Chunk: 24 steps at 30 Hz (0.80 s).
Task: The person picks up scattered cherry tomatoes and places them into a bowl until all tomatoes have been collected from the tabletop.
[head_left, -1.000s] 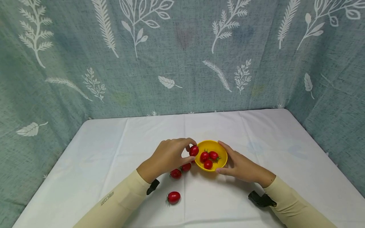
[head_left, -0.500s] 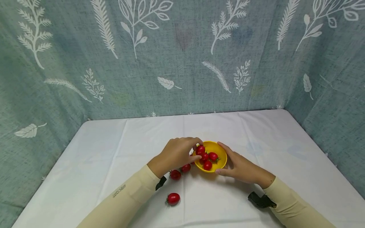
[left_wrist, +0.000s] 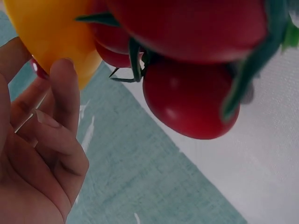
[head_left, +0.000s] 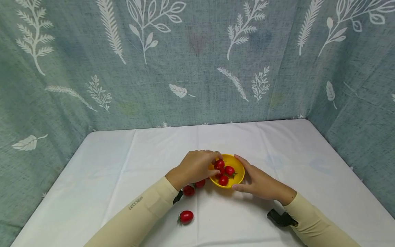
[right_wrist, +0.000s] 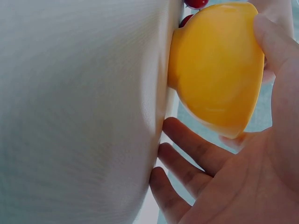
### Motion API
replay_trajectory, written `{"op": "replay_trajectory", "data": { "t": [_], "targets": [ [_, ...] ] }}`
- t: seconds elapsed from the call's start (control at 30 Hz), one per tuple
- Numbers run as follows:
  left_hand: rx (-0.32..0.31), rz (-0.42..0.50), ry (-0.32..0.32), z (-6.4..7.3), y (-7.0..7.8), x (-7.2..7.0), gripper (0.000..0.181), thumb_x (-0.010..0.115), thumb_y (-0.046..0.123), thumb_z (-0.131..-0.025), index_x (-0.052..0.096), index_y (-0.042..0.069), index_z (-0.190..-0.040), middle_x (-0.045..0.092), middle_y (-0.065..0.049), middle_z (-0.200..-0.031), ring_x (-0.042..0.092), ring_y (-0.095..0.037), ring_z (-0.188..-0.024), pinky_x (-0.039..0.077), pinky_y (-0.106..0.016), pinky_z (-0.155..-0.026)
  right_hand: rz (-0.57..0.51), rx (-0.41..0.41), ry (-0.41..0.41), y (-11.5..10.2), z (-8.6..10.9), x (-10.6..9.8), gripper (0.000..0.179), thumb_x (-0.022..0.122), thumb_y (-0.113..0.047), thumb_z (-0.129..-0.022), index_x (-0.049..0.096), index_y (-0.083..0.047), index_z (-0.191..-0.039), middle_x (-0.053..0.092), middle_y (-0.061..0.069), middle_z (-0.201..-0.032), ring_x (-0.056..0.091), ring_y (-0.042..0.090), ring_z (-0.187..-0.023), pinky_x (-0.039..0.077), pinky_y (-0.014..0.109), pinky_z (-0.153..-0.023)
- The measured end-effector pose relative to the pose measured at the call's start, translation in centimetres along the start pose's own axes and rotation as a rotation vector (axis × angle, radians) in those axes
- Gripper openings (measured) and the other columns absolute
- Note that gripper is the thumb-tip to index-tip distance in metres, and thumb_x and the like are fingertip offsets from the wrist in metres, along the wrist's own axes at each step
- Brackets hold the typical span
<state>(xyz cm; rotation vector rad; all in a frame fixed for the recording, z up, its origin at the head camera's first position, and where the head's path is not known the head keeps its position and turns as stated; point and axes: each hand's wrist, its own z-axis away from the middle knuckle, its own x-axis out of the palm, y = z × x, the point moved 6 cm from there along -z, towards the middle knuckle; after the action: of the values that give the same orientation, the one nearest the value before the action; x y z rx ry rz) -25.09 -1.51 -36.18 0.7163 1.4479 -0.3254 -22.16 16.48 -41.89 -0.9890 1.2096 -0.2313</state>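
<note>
My left hand (head_left: 197, 167) pinches a cherry tomato (head_left: 219, 164) between thumb and fingertips, low inside the left side of the yellow bowl (head_left: 237, 164). Several other red cherry tomatoes (head_left: 229, 170) lie in the bowl. In the left wrist view only a bit of the pinched tomato (left_wrist: 39, 69) shows past the fingers. My right hand (head_left: 262, 181) holds the bowl from the right, thumb at its near rim and index finger at the far rim. The right wrist view shows the bowl (right_wrist: 219, 70) standing upright on its foot, the other fingers (right_wrist: 187, 170) spread beside it at the cloth.
A loose cherry tomato (head_left: 186, 217) lies nearest on the white tablecloth (head_left: 148, 151). Others, including one tomato (head_left: 188, 190) by the left wrist, sit left of the bowl, partly covered by the left hand. A leaf-patterned green curtain (head_left: 197, 103) stands around the table.
My left hand has carried the pinched tomato rightward from outside the bowl's left rim to inside it. The right hand has kept its hold on the bowl.
</note>
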Motion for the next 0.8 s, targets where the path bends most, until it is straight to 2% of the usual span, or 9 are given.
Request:
{"op": "replay_trajectory", "data": {
  "t": [0.3, 0.8],
  "targets": [
    [0.005, -0.008, -0.017, -0.29, -0.07, 0.62, 0.045, 0.078, 0.036, -0.087, 0.066, 0.020, -0.127, 0.072, 0.003, -0.118, 0.069, -0.015, -0.099, 0.057, -0.035, -0.082, -0.005, -0.005, -0.004, -0.01, 0.11, 0.00, 0.101, 0.072, -0.049, -0.089, 0.012, -0.014, -0.161, 0.028, 0.015, -0.163, 0.030, 0.038, -0.149, 0.025, 0.060, -0.118],
    [0.016, -0.025, -0.021, 0.01, 0.11, 0.43, 0.048, 0.078, 0.038, -0.087, 0.066, 0.020, -0.129, 0.071, 0.000, -0.121, 0.069, -0.016, -0.101, 0.058, -0.037, -0.084, 0.006, -0.007, 0.003, -0.15, 0.06, -0.02, 0.102, 0.073, -0.049, -0.088, 0.013, -0.011, -0.160, 0.029, 0.015, -0.163, 0.031, 0.039, -0.149, 0.026, 0.061, -0.117]
  ]
}}
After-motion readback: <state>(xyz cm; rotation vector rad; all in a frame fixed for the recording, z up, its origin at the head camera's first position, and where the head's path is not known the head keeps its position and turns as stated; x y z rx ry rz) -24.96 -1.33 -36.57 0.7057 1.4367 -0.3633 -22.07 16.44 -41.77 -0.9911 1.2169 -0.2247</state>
